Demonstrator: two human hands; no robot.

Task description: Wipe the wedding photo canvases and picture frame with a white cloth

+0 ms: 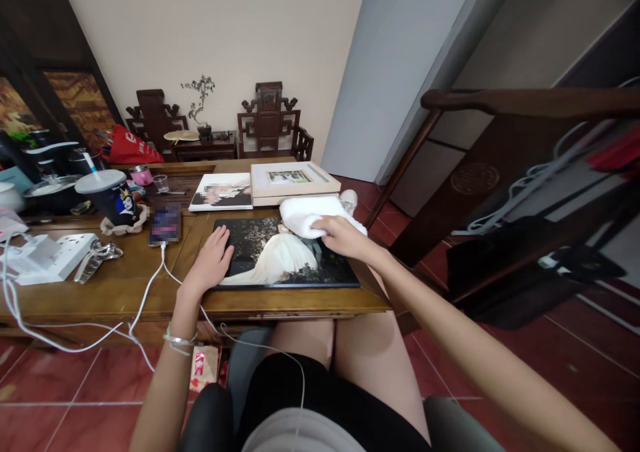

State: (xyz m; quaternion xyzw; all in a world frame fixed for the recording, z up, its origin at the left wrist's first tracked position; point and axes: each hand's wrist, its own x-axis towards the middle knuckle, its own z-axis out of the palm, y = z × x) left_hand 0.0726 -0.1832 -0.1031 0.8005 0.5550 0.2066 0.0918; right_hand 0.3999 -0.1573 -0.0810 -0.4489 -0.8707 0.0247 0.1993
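A dark photo panel (250, 255) showing a pale gown lies flat near the front edge of the wooden table (150, 299). My left hand (213, 259) rests on the panel's left edge, fingers stretched out and holding nothing. With my right hand (343, 235) I grip a white towel (315, 212), its fingers closed on the cloth over the panel's upper right part. The towel covers that corner and part of the picture. Behind the panel lie a smaller photo print (223, 192) and a pale framed picture (295, 180).
A charging phone (165, 224), a lidded cup (113, 199), a power strip (63, 259) and loose white cables (145, 299) occupy the table's left side. A dark wooden chair (480, 145) stands to the right. Carved chairs (270, 122) and a small potted tree (203, 105) are beyond the table.
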